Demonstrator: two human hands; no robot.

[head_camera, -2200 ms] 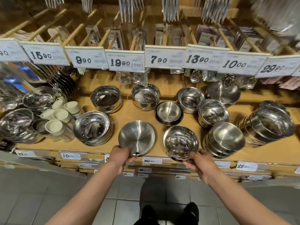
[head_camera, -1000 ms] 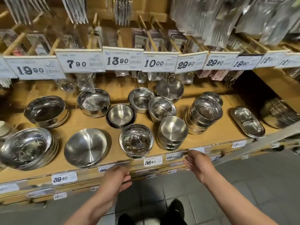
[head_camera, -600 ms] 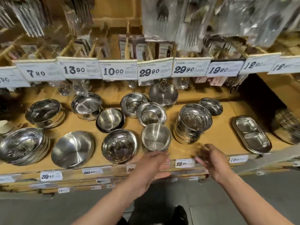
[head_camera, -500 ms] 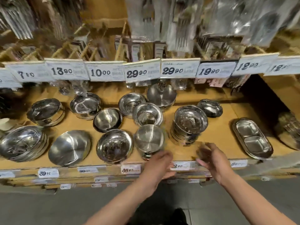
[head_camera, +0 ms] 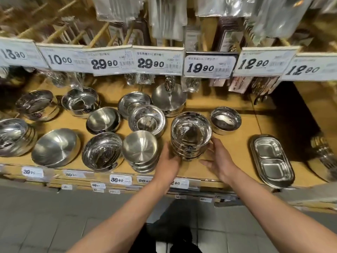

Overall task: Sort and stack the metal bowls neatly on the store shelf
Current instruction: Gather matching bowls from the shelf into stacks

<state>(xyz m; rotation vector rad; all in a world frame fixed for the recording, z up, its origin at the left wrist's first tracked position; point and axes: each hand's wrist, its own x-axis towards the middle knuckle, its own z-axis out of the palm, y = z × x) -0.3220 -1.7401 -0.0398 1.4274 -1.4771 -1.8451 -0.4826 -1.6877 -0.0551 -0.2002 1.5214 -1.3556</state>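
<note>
Stainless steel bowls of several sizes stand on the wooden store shelf [head_camera: 235, 157], some single, some nested. Both hands flank the tall stack of nested bowls [head_camera: 190, 136] right of centre, near the front edge. The left hand [head_camera: 168, 159] lies against the stack's lower left side, fingers lightly bent along its wall; the right hand [head_camera: 218, 157] is spread at its lower right, fingertips at or just touching the wall (contact cannot be confirmed). Neither grip is closed round the stack, and both hands are otherwise empty. Just left of the stack sits a brushed-finish stack of bowls [head_camera: 141, 149]; behind and to the right a single small bowl [head_camera: 225, 120] stands apart; farther right lie the divided trays [head_camera: 271, 159]. Price tags [head_camera: 120, 179] line the shelf lip, and larger price cards [head_camera: 158, 61] hang above, with packaged utensils behind them. Step in hand, as judged: squaring up or taking hold of the tall stack. The next move calls for even pressure from both sides low on the stack, so that the tilted upper bowls settle level without the column tipping toward the shelf edge; the lone small bowl looks a likely candidate for joining a matching pile.
</note>
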